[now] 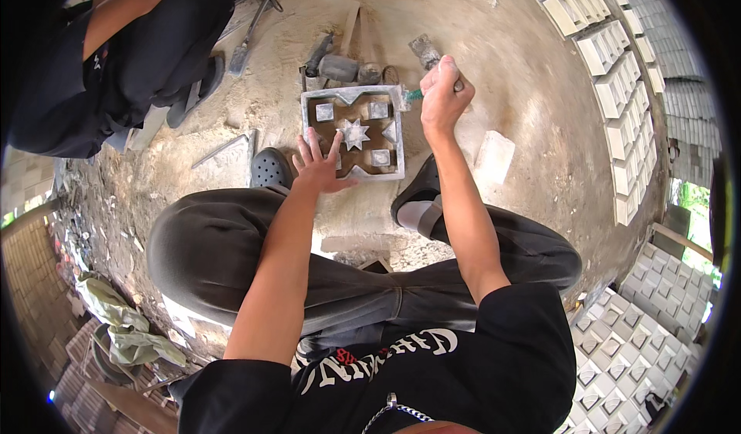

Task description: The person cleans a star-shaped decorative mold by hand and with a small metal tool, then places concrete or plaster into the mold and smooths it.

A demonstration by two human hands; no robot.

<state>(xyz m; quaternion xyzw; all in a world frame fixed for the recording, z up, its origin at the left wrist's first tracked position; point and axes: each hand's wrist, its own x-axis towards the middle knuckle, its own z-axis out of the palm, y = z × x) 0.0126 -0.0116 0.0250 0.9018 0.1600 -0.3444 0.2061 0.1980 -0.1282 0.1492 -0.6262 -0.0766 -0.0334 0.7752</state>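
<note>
A square grey mould frame (pixel 400 156) lies on the ground between my feet, with small square blocks and an eight-pointed star (pixel 354 134) inside. My left hand (pixel 318 167) rests with fingers spread on its near left part, covering one of the blocks. To the right of the frame, my right hand (pixel 446 100) is closed round the handle of a hammer-like tool with a blocky, dusty grey head (pixel 424 51). A green-wrapped piece (pixel 414 95) sticks out from the frame's right side, near my right wrist.
Dusty tools (pixel 338 68) lie just beyond the frame. A pale slab (pixel 495 157) is on the ground at right, and rows of cast pale blocks (pixel 610 52) line the far right. Another person (pixel 181 32) squats at upper left, near a trowel-like tool (pixel 241 54).
</note>
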